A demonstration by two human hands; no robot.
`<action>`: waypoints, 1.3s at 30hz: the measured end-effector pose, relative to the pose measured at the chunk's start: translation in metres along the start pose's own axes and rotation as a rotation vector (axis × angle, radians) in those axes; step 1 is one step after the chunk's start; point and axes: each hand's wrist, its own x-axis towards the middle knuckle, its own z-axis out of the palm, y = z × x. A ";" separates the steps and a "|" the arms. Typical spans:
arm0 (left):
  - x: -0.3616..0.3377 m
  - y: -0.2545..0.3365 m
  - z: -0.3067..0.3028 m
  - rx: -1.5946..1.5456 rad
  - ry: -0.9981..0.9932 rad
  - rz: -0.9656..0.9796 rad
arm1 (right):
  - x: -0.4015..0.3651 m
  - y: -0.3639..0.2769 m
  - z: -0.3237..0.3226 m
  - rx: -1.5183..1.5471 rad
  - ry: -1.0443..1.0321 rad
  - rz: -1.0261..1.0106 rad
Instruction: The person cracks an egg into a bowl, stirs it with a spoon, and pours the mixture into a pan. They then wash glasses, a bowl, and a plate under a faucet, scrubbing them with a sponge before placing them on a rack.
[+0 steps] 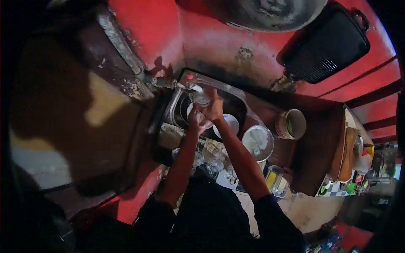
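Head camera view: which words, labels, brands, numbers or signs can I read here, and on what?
None can be read.
Bucket: marks on its side, too small and blurred.
Clear item at the right hand: blurred, no lettering visible.
Crowded counter at far right: any print too small.

Dark shirt (206, 211), dark sleeves (276, 219) to about the elbow, forearms (240, 154) bare.

Reddish-brown counter (282, 152) with a metal sink (237, 93) set into it, a round metal dish (258, 141) just beside the sink, a bucket (281, 127) farther right, clear glassware (216, 165) along the near side, a clear container (277, 182) holding something yellow.
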 end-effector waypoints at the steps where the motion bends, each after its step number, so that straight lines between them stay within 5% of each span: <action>1: 0.012 0.000 0.006 -0.765 0.042 -0.279 | -0.006 -0.001 -0.009 0.057 -0.056 -0.031; 2: 0.026 0.002 0.014 -1.527 0.078 -0.571 | -0.013 0.006 -0.019 0.056 -0.164 -0.009; 3: 0.037 -0.005 0.020 -1.562 0.099 -0.618 | -0.021 0.009 -0.031 0.041 -0.142 0.013; 6: 0.081 -0.033 0.022 -0.864 0.068 -0.486 | -0.055 0.012 -0.082 -0.223 0.001 -0.141; 8: 0.113 -0.033 0.021 -0.251 0.043 -0.243 | -0.090 0.024 -0.130 -0.331 -0.026 0.028; 10: 0.134 0.007 0.011 -0.094 -0.109 -0.124 | -0.130 0.045 -0.178 -0.395 -0.042 0.054; 12: 0.127 0.042 0.001 0.446 0.183 0.404 | -0.178 0.073 -0.218 -0.517 -0.205 0.125; 15: 0.103 0.041 -0.003 0.170 0.167 0.015 | -0.246 0.119 -0.249 -0.636 -0.529 0.115; 17: 0.076 0.015 0.009 -0.422 0.303 -0.499 | -0.271 0.100 -0.257 -0.898 -0.914 0.117; 19: 0.039 -0.092 0.038 -1.083 0.125 -0.970 | -0.309 0.108 -0.256 -0.826 -0.943 0.185; 24: 0.024 -0.021 0.051 -1.706 0.124 -1.055 | -0.361 0.129 -0.247 -0.953 -1.035 0.033; 26: 0.032 -0.017 0.054 -1.835 0.142 -1.027 | -0.382 0.157 -0.246 -0.894 -0.724 -0.025; 29: 0.056 0.005 0.049 -1.657 0.017 -0.962 | -0.375 0.148 -0.255 -0.725 -0.623 0.196; 31: 0.091 -0.012 0.063 -1.102 0.167 -0.956 | -0.358 0.124 -0.266 -0.666 -0.548 0.176; 33: 0.117 -0.008 0.062 -0.999 0.083 -0.838 | -0.329 0.069 -0.275 -0.381 -0.167 0.492; 34: 0.133 0.003 0.051 -0.491 0.074 -0.391 | -0.321 0.066 -0.279 -0.318 0.041 0.343; 35: 0.142 0.011 0.040 0.025 0.058 0.050 | -0.316 0.074 -0.279 -0.323 0.030 0.337; 37: 0.150 0.029 0.027 0.290 0.069 0.092 | -0.302 0.094 -0.273 0.393 0.385 0.434; 39: 0.148 0.029 0.011 0.566 0.080 0.129 | -0.271 0.090 -0.248 0.907 0.436 0.532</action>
